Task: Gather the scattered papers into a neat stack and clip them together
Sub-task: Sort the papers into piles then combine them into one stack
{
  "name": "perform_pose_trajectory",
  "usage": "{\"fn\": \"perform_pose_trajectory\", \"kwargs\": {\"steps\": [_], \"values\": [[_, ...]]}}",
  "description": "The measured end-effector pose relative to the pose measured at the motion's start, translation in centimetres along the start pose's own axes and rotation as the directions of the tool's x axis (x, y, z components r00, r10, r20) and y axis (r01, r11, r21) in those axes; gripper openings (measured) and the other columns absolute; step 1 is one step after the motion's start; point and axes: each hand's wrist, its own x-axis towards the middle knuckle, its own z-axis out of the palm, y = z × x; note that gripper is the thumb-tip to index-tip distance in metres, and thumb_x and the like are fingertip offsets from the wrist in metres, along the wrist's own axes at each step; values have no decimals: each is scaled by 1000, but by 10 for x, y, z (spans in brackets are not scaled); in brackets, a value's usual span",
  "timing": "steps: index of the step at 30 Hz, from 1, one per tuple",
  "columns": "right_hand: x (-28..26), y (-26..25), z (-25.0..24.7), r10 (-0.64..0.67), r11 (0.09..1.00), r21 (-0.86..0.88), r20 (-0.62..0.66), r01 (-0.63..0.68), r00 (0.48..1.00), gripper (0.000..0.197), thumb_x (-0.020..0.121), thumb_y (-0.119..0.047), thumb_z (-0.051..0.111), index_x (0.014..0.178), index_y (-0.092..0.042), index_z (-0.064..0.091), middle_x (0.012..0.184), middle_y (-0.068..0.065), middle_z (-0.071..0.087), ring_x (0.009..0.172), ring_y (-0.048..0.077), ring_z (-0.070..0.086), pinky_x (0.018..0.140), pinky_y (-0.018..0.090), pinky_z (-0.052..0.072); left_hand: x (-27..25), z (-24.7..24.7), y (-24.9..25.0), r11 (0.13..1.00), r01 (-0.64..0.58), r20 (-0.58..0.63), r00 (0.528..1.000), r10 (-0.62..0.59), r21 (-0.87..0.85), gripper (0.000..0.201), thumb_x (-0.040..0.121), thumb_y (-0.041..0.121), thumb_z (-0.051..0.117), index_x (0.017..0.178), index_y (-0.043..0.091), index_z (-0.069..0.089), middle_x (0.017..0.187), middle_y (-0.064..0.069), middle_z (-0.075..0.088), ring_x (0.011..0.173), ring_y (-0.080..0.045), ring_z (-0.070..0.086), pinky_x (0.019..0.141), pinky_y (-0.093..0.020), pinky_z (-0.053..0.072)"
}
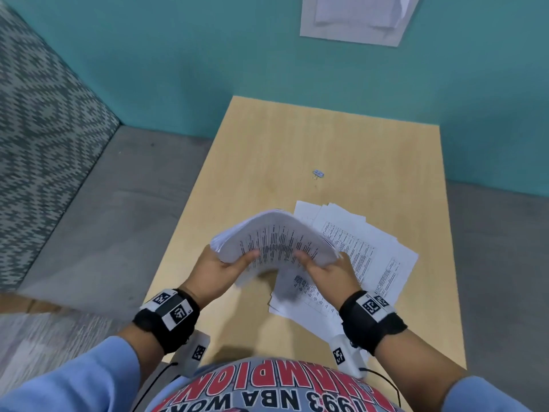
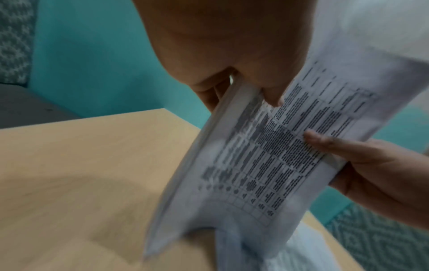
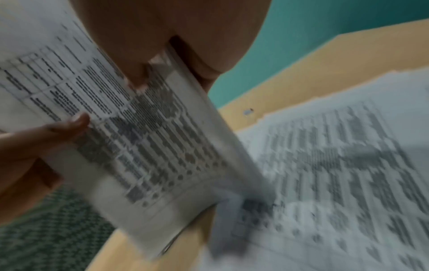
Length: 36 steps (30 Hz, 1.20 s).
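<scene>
Left hand (image 1: 221, 270): grips the left edge of the paper bundle (image 1: 276, 242), thumb on top, fingers beneath.
Paper bundle: lifted above the table (image 1: 267, 150), bowed upward between both hands; printed tables face up.
Right hand (image 1: 329, 270): grips the bundle's right edge, thumb on top.
Loose sheets (image 1: 383, 257): fanned flat on the table, under and right of the bundle.
Binder clip (image 1: 318, 173): on the table beyond the sheets, apart from them.

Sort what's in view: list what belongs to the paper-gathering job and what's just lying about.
Job:
held stack of papers, gripped by left hand and right hand
loose papers on the table
binder clip

Lying about:
white sheets on the floor
patterned rug
</scene>
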Motion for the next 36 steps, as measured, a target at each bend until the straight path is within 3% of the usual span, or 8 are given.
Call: {"fn": "perform_pose_trajectory", "kwargs": {"steps": [2, 5, 9, 15, 20, 28, 33, 36], "values": [[5, 12, 4, 23, 998, -62, -29, -25, 999, 22, 85, -44, 79, 88, -22, 78, 86, 14, 80, 79, 29, 77, 78, 46, 65, 1, -1, -3, 996, 86, 10, 996, -86, 20, 26, 88, 39, 82, 112, 29, 79, 108, 7, 84, 102, -8, 78, 98, -39, 61], [11, 26, 6, 4, 995, -101, -15, -6, 1000, 21, 89, -39, 78, 95, -19, 80, 84, 3, 81, 72, 10, 75, 73, 35, 63, 2, -7, -5, 999, 49, 12, 999, -49, 9, 25, 92, 30, 82, 115, 36, 77, 113, 10, 83, 109, -8, 77, 101, -38, 61], [14, 61, -11, -29, 954, -300, -36, 17, 999, 36, 91, -38, 75, 122, -22, 68, 118, -4, 72, 102, 10, 69, 91, 31, 56, 7, -25, -7, 999, 32, -39, 999, -31, 26, 29, 92, 27, 83, 108, 50, 78, 112, 13, 84, 111, -10, 78, 102, -44, 60], [10, 146, -71, 402, 689, -380, -509, -618, 761, 122, 33, -106, 58, 104, -6, 57, 112, 20, 66, 99, 32, 68, 84, 45, 57, 11, -59, -31, 993, 115, -205, 973, -106, 32, 37, 80, 52, 86, 110, 31, 80, 113, 3, 84, 111, -19, 79, 98, -58, 62], [14, 148, -57, 447, 552, -478, -522, -683, 726, 121, 56, -85, 75, 137, -3, 38, 143, 22, 40, 131, 40, 47, 108, 56, 39, 10, -72, -33, 985, 168, -247, 957, -154, 33, 20, 89, 28, 87, 108, 23, 82, 113, 1, 84, 109, -19, 79, 98, -55, 63], [17, 177, -75, 377, 814, -263, -440, -518, 815, 49, 79, -24, 89, 111, -9, 56, 139, 22, 39, 80, 27, 53, 92, 40, 54, 6, -79, -35, 984, 172, -239, 958, -158, 39, 19, 90, 29, 87, 107, 23, 82, 109, 5, 85, 106, -14, 80, 97, -52, 64], [16, 176, -73, 357, 877, -121, -481, -464, 801, 67, 73, -28, 93, 124, -5, 55, 116, 15, 62, 97, 31, 63, 92, 44, 55, 0, -76, -33, 984, 176, -221, 961, -166, 22, 13, 91, 26, 85, 99, 33, 79, 105, 23, 82, 97, 4, 78, 94, -40, 62], [23, 165, -68, 396, 902, 74, -537, -425, 745, 76, 76, -17, 92, 130, -4, 40, 110, 10, 53, 95, 27, 55, 88, 40, 49, -2, -77, -32, 981, 192, -235, 955, -179, 34, 12, 91, 26, 85, 99, 32, 79, 100, 27, 81, 92, 11, 76, 92, -37, 61]]}}
